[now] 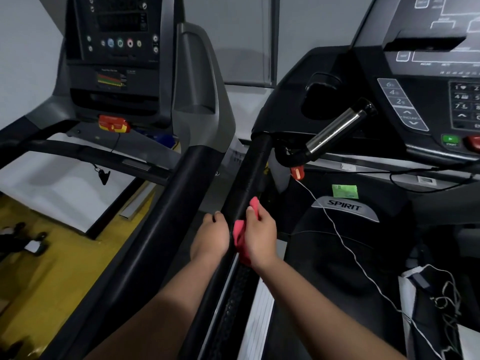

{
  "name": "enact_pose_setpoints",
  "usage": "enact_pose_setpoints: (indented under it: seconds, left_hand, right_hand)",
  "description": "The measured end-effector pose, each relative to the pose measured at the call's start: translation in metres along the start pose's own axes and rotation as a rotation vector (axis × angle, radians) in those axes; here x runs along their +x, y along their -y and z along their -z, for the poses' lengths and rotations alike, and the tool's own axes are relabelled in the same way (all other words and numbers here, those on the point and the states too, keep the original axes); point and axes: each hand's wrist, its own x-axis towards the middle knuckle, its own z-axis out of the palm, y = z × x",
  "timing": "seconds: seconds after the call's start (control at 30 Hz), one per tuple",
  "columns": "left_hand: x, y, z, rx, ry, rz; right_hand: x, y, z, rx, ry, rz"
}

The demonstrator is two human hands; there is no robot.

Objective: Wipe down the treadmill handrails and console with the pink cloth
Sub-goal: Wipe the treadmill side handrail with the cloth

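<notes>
Holding the cloth against the handrail, your right hand has its fingers curled round both together, and the thumb lies along the top of the rail. Your left hand grips the bare handrail from its other side, fingers curled over it, just beside the cloth and touching nothing pink.

What the next stroke depends on is direction. The handrail's long axis runs from your hands up and away, leaning a little to the right, until it goes under the console housing. Most of the bare length lies ahead of the right hand on this axis, so I think the cloth should slide forward along the rail, not across it. The right hand is the nearer one to that far end. The left hand only steadies.

The cloth is pink-red and bunched, not spread flat. One corner pokes out beyond your fingers on the far side, and a fold shows between the hands and down by the right wrist. It seems to cover only part of the rail's round surface.

At the far end of the handrail, a chrome grip stands just beside it, and a thin white cord hangs near its right side. This cord could catch the hand, in my view.
</notes>
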Motion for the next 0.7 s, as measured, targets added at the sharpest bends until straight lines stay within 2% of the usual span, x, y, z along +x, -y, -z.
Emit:
enact_pose_setpoints:
  seconds: [0.07,0.13,0.2,0.33,0.4,0.7]
  left_hand:
    - [-0.002,0.000,0.001,0.014,0.000,0.003]
    - [-0.002,0.000,0.001,0.029,-0.001,-0.003]
    - [-0.001,0.001,0.000,0.028,-0.003,-0.008]
    - [0.005,0.004,-0.002,0.013,-0.001,-0.022]
    - [0.008,0.005,-0.004,0.011,0.002,-0.019]
    - [0.011,0.008,-0.005,-0.011,-0.023,-0.020]
  right_hand:
    - [-0.006,-0.003,-0.001,-0.138,-0.021,0.114]
    - [-0.006,0.000,-0.001,-0.118,-0.039,0.117]
    - [0.002,0.003,-0.001,0.017,-0.048,0.012]
    - [0.026,0.007,-0.005,0.396,0.015,-0.376]
    - [0.038,0.004,-0.004,0.467,0.031,-0.510]
    - [0.045,-0.013,-0.018,0.518,0.133,-0.547]
